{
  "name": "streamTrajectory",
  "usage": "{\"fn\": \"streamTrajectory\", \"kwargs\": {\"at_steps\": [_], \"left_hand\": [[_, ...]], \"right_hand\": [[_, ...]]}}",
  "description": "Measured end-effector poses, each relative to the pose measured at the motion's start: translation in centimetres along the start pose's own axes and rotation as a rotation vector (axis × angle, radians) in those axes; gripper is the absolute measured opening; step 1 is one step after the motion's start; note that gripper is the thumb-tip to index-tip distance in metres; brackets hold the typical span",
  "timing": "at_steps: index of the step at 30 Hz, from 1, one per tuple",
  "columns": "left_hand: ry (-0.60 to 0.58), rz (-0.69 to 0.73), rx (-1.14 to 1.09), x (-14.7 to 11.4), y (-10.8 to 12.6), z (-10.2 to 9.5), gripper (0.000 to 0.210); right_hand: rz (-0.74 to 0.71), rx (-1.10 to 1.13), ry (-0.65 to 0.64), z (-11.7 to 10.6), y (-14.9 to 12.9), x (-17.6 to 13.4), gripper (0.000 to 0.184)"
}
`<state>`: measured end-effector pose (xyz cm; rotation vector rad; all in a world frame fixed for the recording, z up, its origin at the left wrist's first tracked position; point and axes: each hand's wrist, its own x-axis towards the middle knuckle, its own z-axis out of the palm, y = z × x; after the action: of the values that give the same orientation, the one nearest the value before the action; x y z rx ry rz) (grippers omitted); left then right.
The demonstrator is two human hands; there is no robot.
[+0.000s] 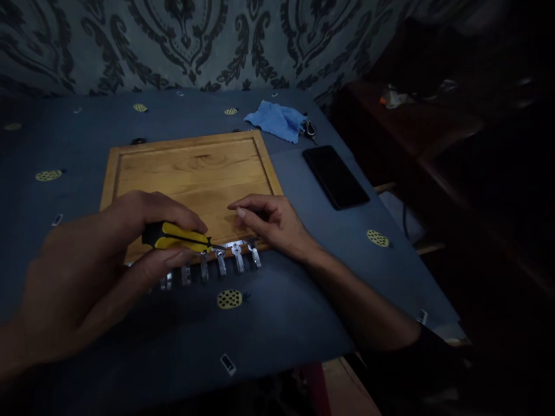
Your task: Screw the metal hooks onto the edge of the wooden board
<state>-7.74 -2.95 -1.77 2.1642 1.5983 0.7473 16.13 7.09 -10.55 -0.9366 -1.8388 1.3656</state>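
While the left hand (pixel 108 254) grips a yellow-and-black screwdriver (pixel 177 237) at the hook rail (pixel 217 260) along the near edge of the wooden tray (pixel 191 167), the right hand (pixel 269 222) rests loosely curled on the tray's near corner, holding nothing; the tray holds nothing else.

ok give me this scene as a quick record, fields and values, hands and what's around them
left hand: grips yellow-and-black screwdriver, tip at hook rack
right hand: rests on wooden board, by the rack
hook rack: metal hooks along board's near edge
surface: blue tablecloth
beyond board: blue cloth, black phone
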Motion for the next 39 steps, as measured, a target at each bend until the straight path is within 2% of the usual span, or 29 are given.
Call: {"fn": "streamTrajectory", "kwargs": {"at_steps": [4,8,13,17,20,23,27,33,39], "left_hand": [[0.112,0.156,0.073,1.1,1.2,0.9,0.020],[0.120,0.217,0.090,1.3,1.7,1.4,0.020],[0.100,0.198,0.062,1.1,1.5,1.5,0.021],[0.124,0.227,0.073,1.4,2.0,2.0,0.021],[0.089,0.179,0.094,1.4,3.1,2.4,0.022],[0.073,0.137,0.101,1.2,4.0,2.6,0.022],[0.126,0.105,0.081,1.2,4.5,2.8,0.020],[0.079,0.135,0.089,1.3,4.4,2.9,0.020],[0.102,0.119,0.069,1.3,4.2,3.1,0.020]], "right_hand": [[0.025,0.104,-0.050,0.1,0.0,-0.3,0.034],[0.017,0.089,-0.105,0.0,-0.3,-0.6,0.032],[0.010,0.090,-0.119,-0.1,-0.1,-0.5,0.029],[0.035,0.261,0.000,-0.2,0.2,0.0,0.038],[0.029,0.307,0.053,-0.3,0.3,0.2,0.042],[0.030,0.314,0.029,-0.1,0.4,0.3,0.041],[0.018,0.293,0.017,0.1,0.4,0.2,0.037],[0.017,0.273,0.014,0.0,0.4,0.3,0.036],[0.007,0.272,-0.007,-0.1,0.3,0.2,0.035]]}}
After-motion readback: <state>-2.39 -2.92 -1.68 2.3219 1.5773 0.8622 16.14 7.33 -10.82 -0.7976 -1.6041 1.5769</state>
